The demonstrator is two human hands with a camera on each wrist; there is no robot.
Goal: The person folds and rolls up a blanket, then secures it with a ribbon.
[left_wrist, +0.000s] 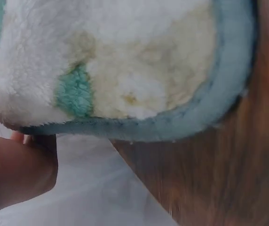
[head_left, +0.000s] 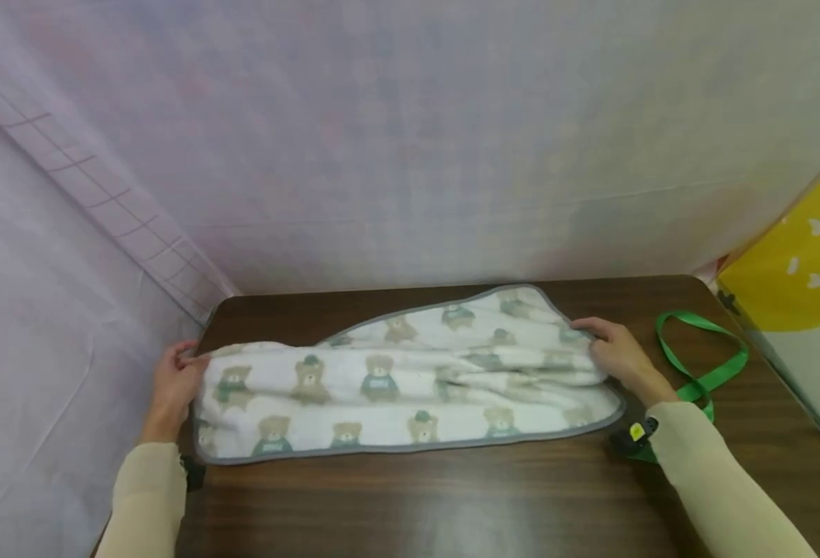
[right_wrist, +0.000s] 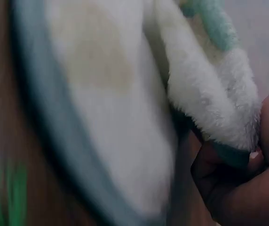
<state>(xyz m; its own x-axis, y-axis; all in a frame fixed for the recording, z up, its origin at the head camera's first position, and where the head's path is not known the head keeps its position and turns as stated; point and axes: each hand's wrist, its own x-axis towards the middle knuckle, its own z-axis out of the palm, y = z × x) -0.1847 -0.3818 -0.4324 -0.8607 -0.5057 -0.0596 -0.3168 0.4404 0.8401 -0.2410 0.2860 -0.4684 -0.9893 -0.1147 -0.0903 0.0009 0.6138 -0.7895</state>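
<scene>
Near a green strap (head_left: pixel 720 377), the right hand (head_left: pixel 622 358) grips a blanket (head_left: pixel 389 411), the left hand (head_left: pixel 173 386) its other end.

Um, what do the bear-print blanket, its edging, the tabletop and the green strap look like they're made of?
Blanket: soft plush or fleece, probably synthetic, given its fuzzy pile.
Edging: matte fabric binding, judging by its flatter, smoother surface.
Tabletop: wood or wood-look laminate, slightly glossy; it shows grain and glare.
Green strap: perhaps ribbon or webbing, being flat and loosely looped; weave unclear.
</scene>
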